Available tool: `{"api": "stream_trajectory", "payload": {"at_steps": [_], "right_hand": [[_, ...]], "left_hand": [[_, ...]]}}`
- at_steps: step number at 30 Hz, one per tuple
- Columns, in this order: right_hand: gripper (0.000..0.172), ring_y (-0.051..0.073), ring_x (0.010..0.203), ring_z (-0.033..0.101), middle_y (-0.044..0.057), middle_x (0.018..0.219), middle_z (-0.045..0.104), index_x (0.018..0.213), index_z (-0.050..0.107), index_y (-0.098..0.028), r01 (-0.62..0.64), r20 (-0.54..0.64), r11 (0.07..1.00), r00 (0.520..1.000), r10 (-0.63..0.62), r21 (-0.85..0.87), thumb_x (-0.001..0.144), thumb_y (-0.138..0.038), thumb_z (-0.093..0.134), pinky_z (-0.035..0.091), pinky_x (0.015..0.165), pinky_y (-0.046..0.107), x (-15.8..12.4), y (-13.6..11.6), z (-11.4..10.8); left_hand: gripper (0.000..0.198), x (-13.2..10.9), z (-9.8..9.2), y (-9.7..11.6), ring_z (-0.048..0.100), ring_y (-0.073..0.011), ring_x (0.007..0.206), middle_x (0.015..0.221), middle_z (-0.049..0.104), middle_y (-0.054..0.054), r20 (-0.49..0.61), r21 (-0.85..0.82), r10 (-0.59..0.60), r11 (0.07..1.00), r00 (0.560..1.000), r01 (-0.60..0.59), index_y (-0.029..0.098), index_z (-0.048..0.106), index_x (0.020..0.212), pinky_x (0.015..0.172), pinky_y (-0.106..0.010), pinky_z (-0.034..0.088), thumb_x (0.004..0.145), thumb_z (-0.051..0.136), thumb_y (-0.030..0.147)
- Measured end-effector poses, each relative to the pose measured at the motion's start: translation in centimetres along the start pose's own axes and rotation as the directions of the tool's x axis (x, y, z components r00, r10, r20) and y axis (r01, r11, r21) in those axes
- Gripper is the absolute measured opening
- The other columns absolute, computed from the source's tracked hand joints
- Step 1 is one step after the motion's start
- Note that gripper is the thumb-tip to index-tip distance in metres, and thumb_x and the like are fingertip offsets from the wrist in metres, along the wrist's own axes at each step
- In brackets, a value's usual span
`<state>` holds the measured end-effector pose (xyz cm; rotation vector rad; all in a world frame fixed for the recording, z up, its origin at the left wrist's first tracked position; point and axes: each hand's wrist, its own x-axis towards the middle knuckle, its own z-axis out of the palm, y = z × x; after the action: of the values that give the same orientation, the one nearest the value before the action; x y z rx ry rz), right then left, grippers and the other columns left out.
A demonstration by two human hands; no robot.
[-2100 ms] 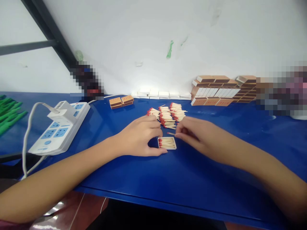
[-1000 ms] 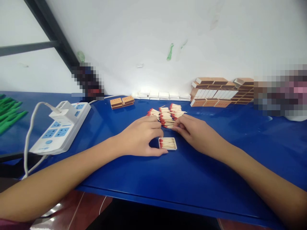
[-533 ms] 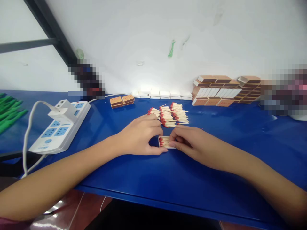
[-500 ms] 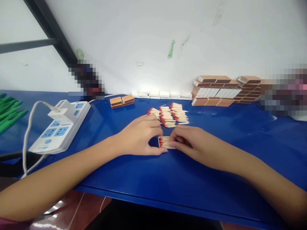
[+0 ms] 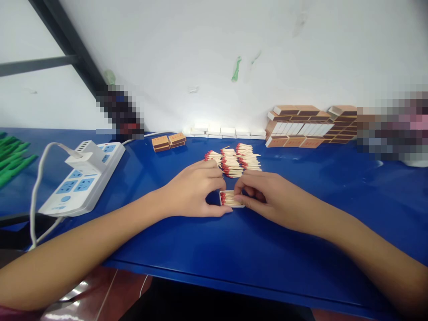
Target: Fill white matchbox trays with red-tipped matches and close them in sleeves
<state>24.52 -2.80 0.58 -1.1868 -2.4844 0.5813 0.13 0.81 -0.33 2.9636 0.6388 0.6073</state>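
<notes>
R hand [image 5: 257, 195] over tray [image 5: 238, 206], L hand [image 5: 197, 189] at its L end

Tray sits on blue table [image 5: 200, 249], open side up, btwn the person's 2 hands. Matches [image 5: 228, 198] lie side by side in it, red heads to L; other ends partly hidden by R hand.

L hand: thumb & fingers well apart, tray's L end in the gap; thumb along near edge, index by far L corner. Can't tell if it presses on the tray.

R hand: thumb & index tips close tog. over tray's R half, other fingers curled in. Can't tell if a match is btwn the tips.

Match heaps [image 5: 232, 166] just beyond tray, heads mostly L. Behind them, low row of white boxes [image 5: 228, 132] by the wall [image 5: 207, 67]. Farther R, big stack [image 5: 310, 141] of brown boxes, some white ends showing; L of the row, small stack [image 5: 160, 142] of same. Nearer L arm, power strip [image 5: 70, 196] w/ white plug [image 5: 87, 163] & cable [image 5: 35, 200]; green sticks [image 5: 13, 160] at far L.
</notes>
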Motion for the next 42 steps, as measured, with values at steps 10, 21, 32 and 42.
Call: {"api": "stream_trajectory", "payload": {"at_steps": [10, 21, 32, 42], "right_hand": [[0.018, 0.015, 0.072, 0.057, 0.002, 0.083, 0.067, 0.089, 0.068, -0.022, 0.088, -0.015, 0.995, 0.996, -0.087, 0.036, 0.102, -0.030, 0.059, 0.042, 0.066, 0.029, 0.0, -0.5, 0.2], [0.019, 0.014, 0.063, 0.053, -0.002, 0.071, 0.063, 0.088, 0.070, -0.023, 0.029, -0.015, 0.999, 0.999, -0.029, 0.024, 0.100, -0.033, 0.061, 0.038, 0.061, 0.028, 0.1, 0.4, 0.0], [0.029, 0.013, 0.059, 0.048, -0.003, 0.066, 0.058, 0.080, 0.065, -0.022, -0.017, -0.021, 0.999, 1.000, 0.018, 0.040, 0.102, -0.040, 0.058, 0.035, 0.056, 0.028, 0.3, 0.5, 0.0], [0.011, 0.018, 0.075, 0.056, 0.003, 0.086, 0.061, 0.103, 0.069, -0.022, 0.010, -0.219, 0.988, 0.975, -0.044, -0.156, 0.099, -0.026, 0.059, 0.041, 0.067, 0.030, 1.1, 4.2, 0.5]], "left_hand": [[0.035, 0.0, 0.0, 0.0, 0.058, -0.0214, 0.085, 0.082, 0.066, -0.004, -0.005, 0.005, 0.010, 1.000, 1.000, -0.010, 0.017, 0.070, 0.086, 0.083, -0.037, 0.047, 0.089, 0.073, 0.052], [0.035, 0.0, 0.1, 0.0, 0.057, -0.0213, 0.083, 0.080, 0.064, -0.004, -0.008, 0.000, 0.007, 1.000, 1.000, -0.007, 0.017, 0.071, 0.087, 0.081, -0.036, 0.046, 0.089, 0.074, 0.052], [0.036, 0.0, -0.2, 0.2, 0.058, -0.0211, 0.084, 0.083, 0.066, -0.004, -0.001, 0.028, 0.001, 1.000, 1.000, -0.001, 0.016, 0.071, 0.087, 0.080, -0.035, 0.046, 0.090, 0.073, 0.052], [0.039, -0.1, 0.0, 0.2, 0.059, -0.0216, 0.084, 0.082, 0.066, -0.005, -0.013, 0.049, 0.006, 0.999, 1.000, -0.005, 0.015, 0.073, 0.090, 0.084, -0.036, 0.049, 0.090, 0.071, 0.054]]}}
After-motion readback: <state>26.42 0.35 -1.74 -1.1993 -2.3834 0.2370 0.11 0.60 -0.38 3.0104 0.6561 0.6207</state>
